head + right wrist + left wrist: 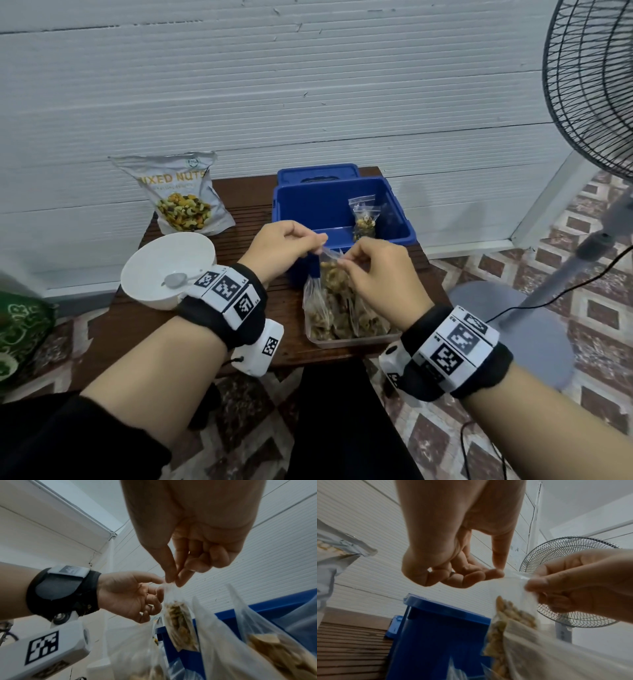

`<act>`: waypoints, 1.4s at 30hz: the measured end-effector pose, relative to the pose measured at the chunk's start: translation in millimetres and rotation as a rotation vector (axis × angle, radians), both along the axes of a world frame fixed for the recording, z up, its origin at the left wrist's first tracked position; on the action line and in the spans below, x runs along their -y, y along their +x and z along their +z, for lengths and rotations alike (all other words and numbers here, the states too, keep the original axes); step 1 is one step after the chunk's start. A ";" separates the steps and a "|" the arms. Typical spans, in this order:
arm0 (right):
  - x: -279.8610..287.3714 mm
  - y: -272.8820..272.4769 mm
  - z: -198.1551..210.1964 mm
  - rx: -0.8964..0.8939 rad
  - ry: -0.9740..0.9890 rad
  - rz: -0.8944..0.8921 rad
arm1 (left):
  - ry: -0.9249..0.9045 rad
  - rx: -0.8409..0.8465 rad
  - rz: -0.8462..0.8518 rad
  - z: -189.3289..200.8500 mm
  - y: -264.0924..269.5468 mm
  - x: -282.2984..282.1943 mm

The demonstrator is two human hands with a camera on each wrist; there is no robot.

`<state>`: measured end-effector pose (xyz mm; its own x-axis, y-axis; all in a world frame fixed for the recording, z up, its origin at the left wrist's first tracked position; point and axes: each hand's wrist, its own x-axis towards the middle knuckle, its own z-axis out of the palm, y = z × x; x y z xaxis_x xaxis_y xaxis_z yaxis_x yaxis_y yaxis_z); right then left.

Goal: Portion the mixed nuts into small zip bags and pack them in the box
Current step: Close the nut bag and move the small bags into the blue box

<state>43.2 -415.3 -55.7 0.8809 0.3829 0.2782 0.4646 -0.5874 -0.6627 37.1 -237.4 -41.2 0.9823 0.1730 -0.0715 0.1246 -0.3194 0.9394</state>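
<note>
Both hands hold one small clear zip bag of nuts (pixel 330 270) by its top edge, just above a clear tray (pixel 356 341) of several filled bags. My left hand (pixel 291 245) pinches the bag's left top corner between thumb and forefinger (pixel 494 573). My right hand (pixel 373 263) pinches the right end of the zip strip (pixel 171 580). The bag (pixel 513 608) hangs upright in front of the open blue box (pixel 404 236). A filled zip bag (pixel 364 219) stands inside that box at its right side.
The big Mixed Nuts pouch (pixel 178 195) leans on the wall at the back left. A white bowl (pixel 144 287) with a spoon (pixel 176 279) sits by my left wrist. The box lid (pixel 317 173) stands behind the box. A standing fan (pixel 596 85) is at the right.
</note>
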 end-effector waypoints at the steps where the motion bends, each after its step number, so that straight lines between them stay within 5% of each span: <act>1: -0.9 2.5 2.3 0.006 0.040 -0.012 | -0.008 0.007 -0.015 1.6 0.3 -2.5; 7: -2.3 17.0 17.5 -0.098 0.236 -0.036 | 0.109 0.103 -0.190 4.8 1.4 -20.2; 21: -7.5 24.0 23.5 -0.110 0.274 -0.058 | 0.309 0.286 -0.111 8.9 1.5 -25.8; 42: -10.5 39.3 28.8 -0.033 0.228 0.125 | 0.168 0.301 -0.135 20.2 1.2 -15.3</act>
<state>82.6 -404.8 -26.9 0.8406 0.4206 0.3412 0.5000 -0.3606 -0.7874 38.3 -222.0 -21.0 0.9698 0.0251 0.2425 -0.2031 -0.4672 0.8605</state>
